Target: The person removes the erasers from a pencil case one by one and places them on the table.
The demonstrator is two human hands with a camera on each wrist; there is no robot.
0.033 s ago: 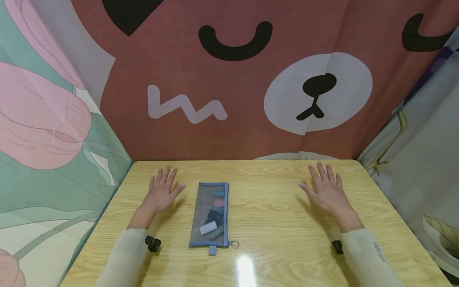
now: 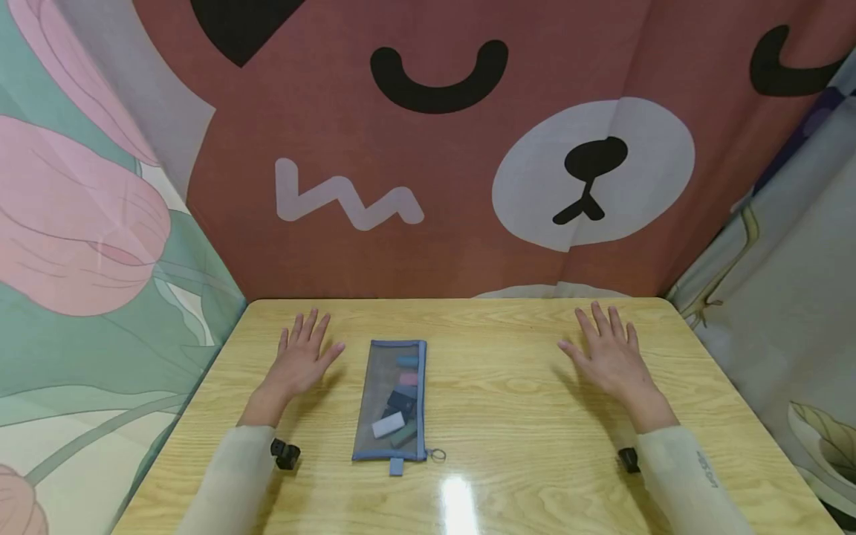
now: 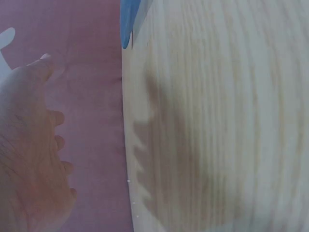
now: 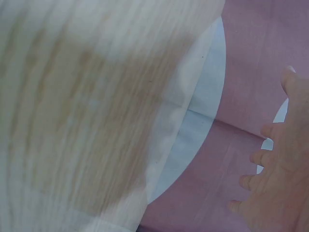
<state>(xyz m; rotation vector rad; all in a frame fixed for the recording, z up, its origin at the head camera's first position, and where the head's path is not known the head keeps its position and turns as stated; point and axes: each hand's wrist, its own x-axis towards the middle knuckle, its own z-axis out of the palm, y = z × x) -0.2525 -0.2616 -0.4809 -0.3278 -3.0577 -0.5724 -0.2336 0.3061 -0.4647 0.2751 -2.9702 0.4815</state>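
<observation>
A blue-edged mesh zipper pouch (image 2: 381, 379) lies flat left of the table's middle, its zipper along the right side. Through the mesh show several small blocks: a white one (image 2: 388, 425), a pink one (image 2: 409, 379), and dark, blue and green ones. Left of the pouch, my left hand (image 2: 299, 365) is held over the table with fingers spread and nothing in it. My right hand (image 2: 611, 360) is well to the right of the pouch, likewise spread and holding nothing. Both palms face down, casting shadows on the wood. In the left wrist view, a blue corner of the pouch (image 3: 127, 24) shows at the top.
The wood-grain table (image 2: 495, 401) ends at a reddish curtain (image 2: 455, 253) with a bear print. Flowered cloth (image 2: 87, 357) hangs along the left side, pale cloth (image 2: 789, 297) along the right. A metal ring (image 2: 438, 455) hangs off the pouch's zipper end.
</observation>
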